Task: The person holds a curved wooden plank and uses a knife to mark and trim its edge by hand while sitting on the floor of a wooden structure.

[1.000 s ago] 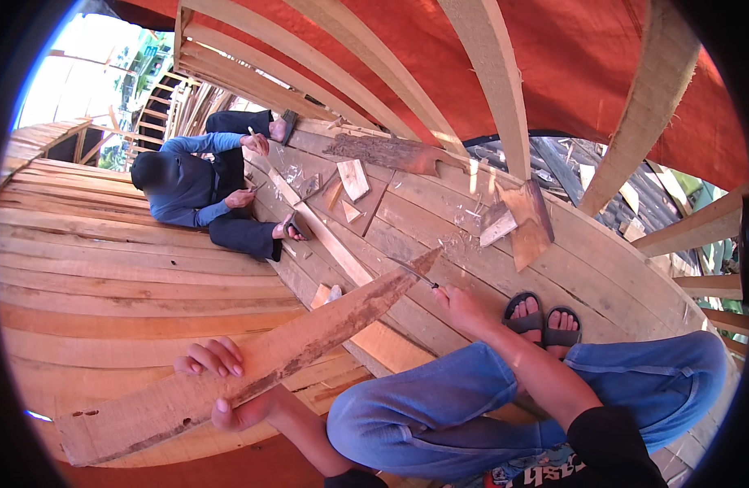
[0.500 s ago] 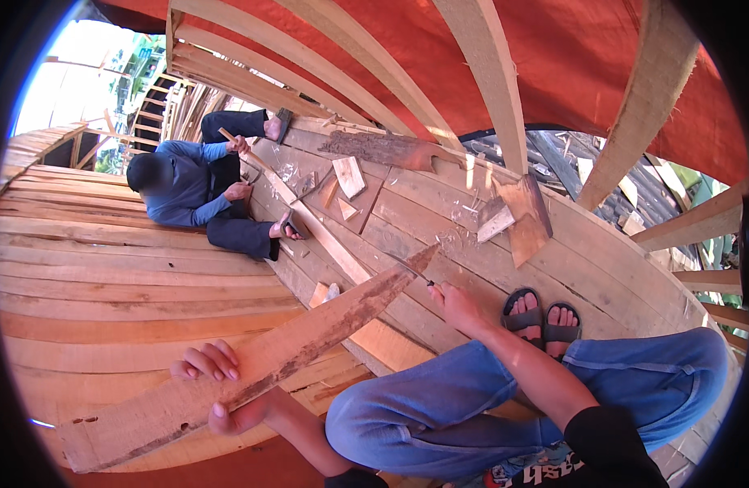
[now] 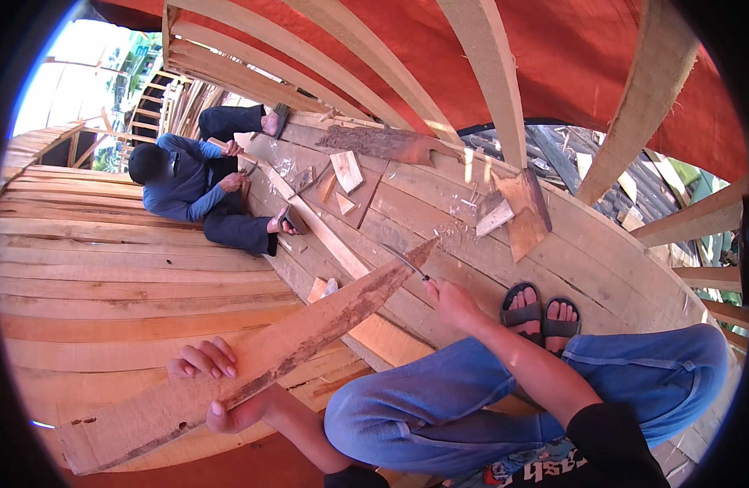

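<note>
Plank point(image 3: 252, 366), long and tapering, lies slantwise across the near middle, its wide end near left and its pointed tip far right, above the hull boards point(image 3: 106, 276). Left hand point(image 3: 216, 386) wraps the plank near its wide end, fingers over the top edge and thumb beneath. Right hand point(image 3: 448, 301) is closed around a knife point(image 3: 407, 262), whose blade lies against the plank's thin tip.

The plank looks stiff and fairly light for its length, rough and splintery along the reddish bark-like edge; I judge the thin tip could snap or split if levered. The best hold seems to be the broad part, where the left hand already grips, well back from the blade.

Around it: the person's blue-jeaned knees point(image 3: 439, 407) and sandalled feet point(image 3: 541, 313) sit just right of the plank, near the knife's path. Offcuts point(image 3: 346, 171) and chips lie on the far boards. A co-worker point(image 3: 195, 191) in blue crouches far left, well apart. Curved ribs point(image 3: 488, 89) rise overhead under a red tarp point(image 3: 374, 57).
</note>
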`<state>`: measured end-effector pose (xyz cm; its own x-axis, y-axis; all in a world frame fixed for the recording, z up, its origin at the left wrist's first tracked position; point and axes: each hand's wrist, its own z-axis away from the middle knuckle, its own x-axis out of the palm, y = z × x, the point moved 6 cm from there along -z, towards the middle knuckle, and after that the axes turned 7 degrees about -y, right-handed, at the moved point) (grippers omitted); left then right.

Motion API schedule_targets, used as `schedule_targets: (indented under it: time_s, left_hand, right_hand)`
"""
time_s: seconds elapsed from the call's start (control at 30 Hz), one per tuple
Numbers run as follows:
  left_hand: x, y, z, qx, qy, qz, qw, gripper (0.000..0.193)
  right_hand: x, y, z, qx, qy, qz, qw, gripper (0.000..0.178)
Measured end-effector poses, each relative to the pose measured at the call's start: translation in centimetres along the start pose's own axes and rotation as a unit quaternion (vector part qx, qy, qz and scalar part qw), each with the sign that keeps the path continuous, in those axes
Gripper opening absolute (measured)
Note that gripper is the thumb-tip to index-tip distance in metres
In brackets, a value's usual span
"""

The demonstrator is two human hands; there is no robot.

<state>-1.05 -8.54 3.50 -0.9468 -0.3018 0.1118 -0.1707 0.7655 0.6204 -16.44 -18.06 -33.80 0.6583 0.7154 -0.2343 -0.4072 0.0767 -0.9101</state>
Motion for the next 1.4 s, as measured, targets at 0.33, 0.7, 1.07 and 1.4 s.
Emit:
schedule_targets:
  time_s: [0.33, 0.7, 1.07, 1.4]
  left_hand:
    - [-0.1, 0.2, 0.0, 0.005, 0.036, -0.029, 0.999, 0.047]
    - [-0.1, 0.3, 0.1, 0.009, 0.026, -0.018, 0.999, 0.046]
    - [0.7, 0.3, 0.0, 0.004, 0.025, -0.011, 1.000, 0.046]
    - [1.3, 0.2, 0.0, 0.009, 0.008, -0.014, 1.000, 0.045]
  right_hand:
    - [-0.6, -1.0, 0.7, 0.056, 0.000, 0.004, 0.998, 0.048]
    - [0.4, -2.6, 1.6, -0.019, -0.002, 0.006, 1.000, 0.047]
    - [0.5, -3.7, 1.2, -0.036, -0.030, -0.011, 0.999, 0.047]
    - [-0.5, -4.4, 1.4, 0.009, -0.065, -0.011, 0.998, 0.040]
